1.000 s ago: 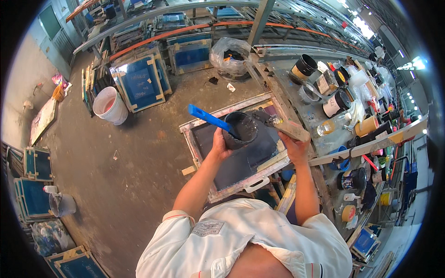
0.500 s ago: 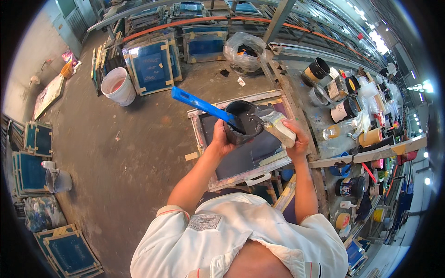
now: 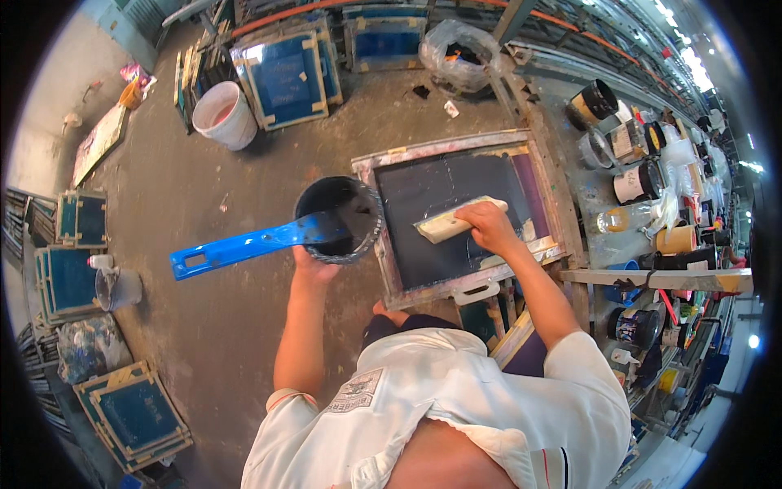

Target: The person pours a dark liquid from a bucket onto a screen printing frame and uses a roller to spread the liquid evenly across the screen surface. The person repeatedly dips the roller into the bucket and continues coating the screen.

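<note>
Over screen frame (image 3: 456, 151) | right hand (image 3: 487, 228) gripping squeegee (image 3: 458, 219) | left hand (image 3: 314, 265) cupping ink bucket (image 3: 338, 218)

A round black ink bucket (image 3: 338, 220) hung over the floor just left of the frame, its inside coated dark. A long blue paddle (image 3: 252, 243) stuck out of it leftward, nearly level. A pale squeegee (image 3: 458, 220) lay tilted on the dark mesh of a wooden-framed printing screen (image 3: 456, 216).

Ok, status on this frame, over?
Left hand holds ink bucket, blue paddle inside. Right hand grips squeegee on screen. Nothing blocking.
</note>
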The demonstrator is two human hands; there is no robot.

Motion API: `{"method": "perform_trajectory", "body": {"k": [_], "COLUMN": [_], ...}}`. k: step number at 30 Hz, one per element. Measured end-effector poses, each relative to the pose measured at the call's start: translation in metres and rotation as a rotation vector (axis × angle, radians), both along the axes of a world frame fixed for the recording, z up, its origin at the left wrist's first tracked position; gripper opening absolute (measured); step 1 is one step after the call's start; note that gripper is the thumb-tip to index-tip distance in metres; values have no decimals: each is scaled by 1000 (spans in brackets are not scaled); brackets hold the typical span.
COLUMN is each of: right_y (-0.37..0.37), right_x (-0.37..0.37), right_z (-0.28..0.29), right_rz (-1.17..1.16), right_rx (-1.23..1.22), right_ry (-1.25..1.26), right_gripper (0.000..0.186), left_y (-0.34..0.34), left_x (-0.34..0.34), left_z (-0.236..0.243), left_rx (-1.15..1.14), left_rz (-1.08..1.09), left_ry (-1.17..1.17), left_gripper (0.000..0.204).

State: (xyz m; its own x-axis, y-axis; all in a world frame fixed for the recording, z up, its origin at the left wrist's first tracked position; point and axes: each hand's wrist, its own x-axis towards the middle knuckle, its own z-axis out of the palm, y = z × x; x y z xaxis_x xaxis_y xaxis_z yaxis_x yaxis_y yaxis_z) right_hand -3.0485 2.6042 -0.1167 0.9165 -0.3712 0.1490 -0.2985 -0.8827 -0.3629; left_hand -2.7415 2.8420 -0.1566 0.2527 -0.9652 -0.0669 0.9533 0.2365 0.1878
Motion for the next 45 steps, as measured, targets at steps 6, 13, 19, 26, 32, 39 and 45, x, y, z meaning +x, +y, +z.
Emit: {"method": "perform_trajectory", "body": {"k": [6,13,19,26,32,39,45], "right_y": [29,38,47,66,78,87,91], "right_x": [-2,-30,-41,-65,-43,-35,-27], "right_z": [-73,-55,22,45,92,113,112], "right_rz": [127,153,-372,-579,-559,-468,-341], "right_rx": [-102,63,401,610,534,489,251], "right_ry": [-23,158,189,-494,-765,-864,-815], "right_gripper": [44,40,34,29,28,32,32], "left_y": [67,98,63,-16,-79,-119,-121], "left_x": [-13,-45,-64,-79,-100,-119,-118], "left_z": [-29,-43,-51,-40,-35,-1,27], "left_rx": [250,230,229,320,298,244,196], "left_rz": [132,103,37,-233,-346,-468,-462], "left_ry": [84,29,7,0,-87,-47,2], "left_gripper": [76,76,74,58,61,58,61]}}
